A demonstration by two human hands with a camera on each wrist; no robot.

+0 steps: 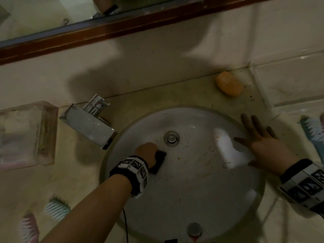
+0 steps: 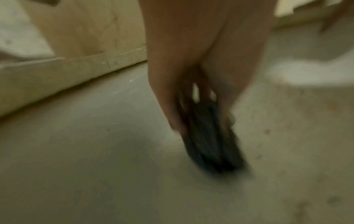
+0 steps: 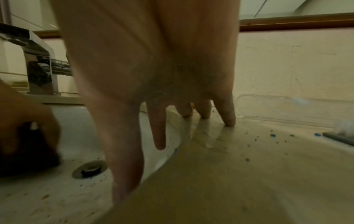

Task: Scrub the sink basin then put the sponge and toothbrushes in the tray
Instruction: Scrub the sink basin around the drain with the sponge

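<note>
My left hand (image 1: 147,152) grips a dark sponge (image 1: 158,162) and presses it on the floor of the round white sink basin (image 1: 184,190), just left of the drain (image 1: 171,138). In the left wrist view the fingers pinch the sponge (image 2: 210,139) against the speckled basin. My right hand (image 1: 259,139) lies flat with fingers spread on the basin's right rim. Two toothbrushes (image 1: 54,208) (image 1: 29,228) lie on the counter at the lower left, and another toothbrush (image 1: 313,135) lies at the right edge. A clear tray (image 1: 26,135) stands at the left.
A chrome faucet (image 1: 91,123) stands between the tray and the basin. An orange soap bar (image 1: 228,84) lies on the counter behind the basin. A clear box (image 1: 289,81) sits at the back right. A wood-framed mirror (image 1: 122,23) runs along the wall above.
</note>
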